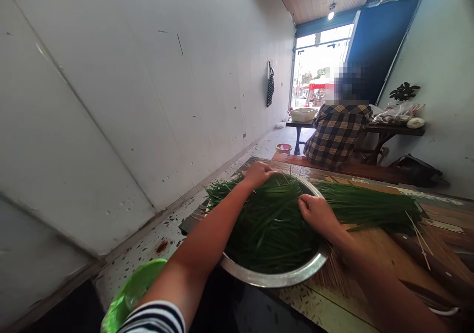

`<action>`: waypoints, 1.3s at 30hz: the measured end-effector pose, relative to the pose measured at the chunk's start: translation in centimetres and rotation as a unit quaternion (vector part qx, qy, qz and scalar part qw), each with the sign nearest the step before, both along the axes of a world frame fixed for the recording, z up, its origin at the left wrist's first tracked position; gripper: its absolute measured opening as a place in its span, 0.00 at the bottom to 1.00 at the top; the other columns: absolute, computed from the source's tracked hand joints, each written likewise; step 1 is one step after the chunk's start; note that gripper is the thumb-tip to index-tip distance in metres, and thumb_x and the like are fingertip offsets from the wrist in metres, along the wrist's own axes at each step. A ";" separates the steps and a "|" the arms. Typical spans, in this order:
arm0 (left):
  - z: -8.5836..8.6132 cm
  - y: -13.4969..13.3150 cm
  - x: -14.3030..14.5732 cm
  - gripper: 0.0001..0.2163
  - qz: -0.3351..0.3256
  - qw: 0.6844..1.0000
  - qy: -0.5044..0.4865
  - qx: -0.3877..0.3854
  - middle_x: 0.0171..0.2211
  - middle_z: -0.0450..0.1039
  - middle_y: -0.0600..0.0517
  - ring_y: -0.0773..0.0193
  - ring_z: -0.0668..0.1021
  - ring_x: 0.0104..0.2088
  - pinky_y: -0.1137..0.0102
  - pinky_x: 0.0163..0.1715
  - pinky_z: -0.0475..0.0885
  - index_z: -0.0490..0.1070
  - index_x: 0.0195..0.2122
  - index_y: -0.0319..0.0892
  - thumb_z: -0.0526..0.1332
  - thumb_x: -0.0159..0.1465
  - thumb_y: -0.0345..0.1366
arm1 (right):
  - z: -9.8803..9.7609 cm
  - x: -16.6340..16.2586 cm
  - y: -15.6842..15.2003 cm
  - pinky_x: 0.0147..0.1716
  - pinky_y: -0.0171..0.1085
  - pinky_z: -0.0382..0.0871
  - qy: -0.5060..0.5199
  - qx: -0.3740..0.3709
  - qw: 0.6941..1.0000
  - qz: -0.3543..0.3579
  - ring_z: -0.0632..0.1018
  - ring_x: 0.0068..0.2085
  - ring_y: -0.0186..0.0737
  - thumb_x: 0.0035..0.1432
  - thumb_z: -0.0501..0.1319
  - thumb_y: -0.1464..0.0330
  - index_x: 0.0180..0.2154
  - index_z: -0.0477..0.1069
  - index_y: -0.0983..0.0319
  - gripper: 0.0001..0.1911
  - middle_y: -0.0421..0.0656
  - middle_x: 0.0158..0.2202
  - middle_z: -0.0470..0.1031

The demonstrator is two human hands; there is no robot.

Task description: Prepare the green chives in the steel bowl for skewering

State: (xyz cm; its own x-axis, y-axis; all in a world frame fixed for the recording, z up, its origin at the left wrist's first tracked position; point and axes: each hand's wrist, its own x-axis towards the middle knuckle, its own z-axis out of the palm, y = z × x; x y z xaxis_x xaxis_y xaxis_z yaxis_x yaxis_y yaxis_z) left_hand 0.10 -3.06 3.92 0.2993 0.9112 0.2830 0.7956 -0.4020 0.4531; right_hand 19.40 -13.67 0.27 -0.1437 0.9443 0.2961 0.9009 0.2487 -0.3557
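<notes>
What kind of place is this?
Maybe a small restaurant or food shop: a big metal bowl holds long green leaves, someone in a checked shirt sits on a wooden bench, and a bright doorway opens outside.

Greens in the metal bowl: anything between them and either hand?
Nothing visible. The left hand and right hand are both right at the greens. The bowl has no lid on it; finger contact is partly hidden.
</notes>
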 end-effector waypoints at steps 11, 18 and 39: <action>-4.1 2.6 -0.3 0.11 0.034 0.993 0.062 -0.090 0.32 0.78 0.48 0.64 0.76 0.32 0.75 0.33 0.68 0.79 0.34 0.40 0.64 0.53 0.38 | 0.1 -0.2 0.0 0.26 0.34 0.51 -0.001 -0.007 1.000 -0.002 0.68 0.24 0.33 0.56 0.49 0.68 0.25 0.69 0.61 0.13 0.41 0.22 0.72; -3.1 1.7 0.4 0.10 0.052 0.996 0.024 -0.065 0.34 0.78 0.49 0.63 0.77 0.35 0.74 0.35 0.69 0.79 0.34 0.40 0.60 0.52 0.32 | 0.4 -0.3 -0.2 0.26 0.34 0.51 0.000 -0.010 1.000 -0.004 0.67 0.24 0.33 0.56 0.49 0.68 0.24 0.69 0.61 0.14 0.42 0.22 0.72; -3.1 1.4 0.9 0.13 -0.012 0.971 -0.213 -0.103 0.25 0.76 0.50 0.69 0.74 0.26 0.76 0.27 0.68 0.77 0.35 0.36 0.62 0.52 0.38 | 0.5 -0.2 -0.3 0.27 0.35 0.52 0.004 -0.009 1.000 0.009 0.70 0.26 0.35 0.57 0.49 0.70 0.24 0.69 0.61 0.14 0.43 0.24 0.74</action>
